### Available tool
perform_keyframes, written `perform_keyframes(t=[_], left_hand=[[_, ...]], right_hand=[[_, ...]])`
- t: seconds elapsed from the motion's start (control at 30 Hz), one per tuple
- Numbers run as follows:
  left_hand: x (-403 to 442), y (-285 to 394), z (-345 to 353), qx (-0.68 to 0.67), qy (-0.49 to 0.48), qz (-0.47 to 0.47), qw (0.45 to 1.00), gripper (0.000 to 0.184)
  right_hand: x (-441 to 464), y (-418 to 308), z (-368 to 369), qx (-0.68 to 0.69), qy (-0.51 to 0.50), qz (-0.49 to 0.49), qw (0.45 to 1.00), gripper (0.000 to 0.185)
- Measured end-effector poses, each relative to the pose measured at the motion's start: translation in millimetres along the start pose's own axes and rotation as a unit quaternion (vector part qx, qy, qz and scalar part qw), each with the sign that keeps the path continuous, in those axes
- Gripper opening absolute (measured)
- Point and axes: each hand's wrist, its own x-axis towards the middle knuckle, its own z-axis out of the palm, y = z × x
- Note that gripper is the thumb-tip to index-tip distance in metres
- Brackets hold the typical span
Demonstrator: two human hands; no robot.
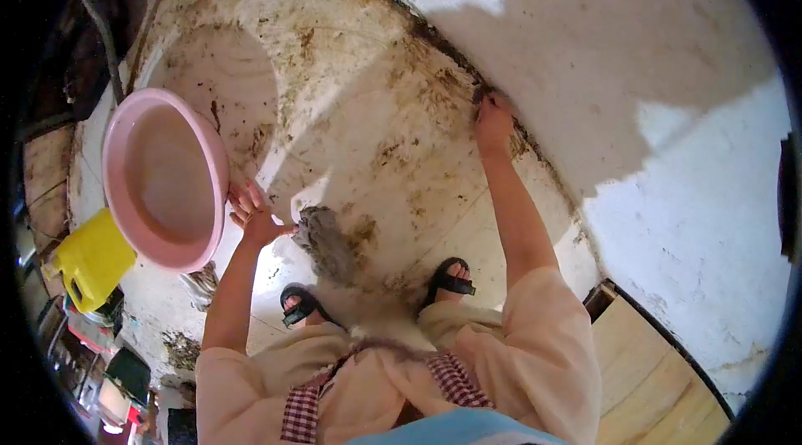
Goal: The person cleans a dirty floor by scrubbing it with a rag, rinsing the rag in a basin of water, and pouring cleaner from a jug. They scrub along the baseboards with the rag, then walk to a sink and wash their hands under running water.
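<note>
My left hand (255, 215) is open, its fingers spread beside the rim of a pink basin (215, 144). Cloudy water (171, 173) fills much of that basin. A crumpled grey rag (328, 244) lies on the wet floor just right of my left thumb. My right hand (494, 121) reaches forward to the line where floor and wall meet. Its fingers are closed around something small and dark, mostly hidden, that I cannot make out. Brown dirt smears (393, 148) mark the pale floor between the hands.
The white wall (693, 194) runs along the right, with a wooden board (656, 378) at its lower part. A yellow jug (96, 261) stands near the basin, with assorted clutter below it. My sandalled feet (451, 278) are on the floor close to the rag.
</note>
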Motion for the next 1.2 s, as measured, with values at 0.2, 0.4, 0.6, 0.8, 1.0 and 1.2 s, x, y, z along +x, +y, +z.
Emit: perform_keyframes(t=[0.2,0.4,0.6,0.8,1.0,1.2], left_hand=[[6,-5,8,0.003,-0.002,-0.008,1.0,0.144],[26,-12,19,-0.004,-0.037,0.006,0.999,0.143],[5,-7,9,0.007,-0.008,-0.01,1.0,0.143],[-10,8,-11,-0.033,0.016,-0.008,0.999,0.144],[-3,6,-7,-0.03,0.01,0.0,1.0,0.145],[7,-8,13,0.019,0.009,0.006,1.0,0.144]], right_hand=[[8,10,17,0.061,0.047,0.005,0.997,0.02],[-24,-51,24,0.18,0.133,-0.016,0.975,0.014],[11,-103,2,0.308,0.088,0.062,0.945,0.01],[-20,-51,11,0.145,0.073,-0.073,0.984,0.018],[-95,-54,3,0.261,-0.077,-0.075,0.959,0.027],[-39,-46,-27,0.203,0.046,0.214,0.955,0.027]])
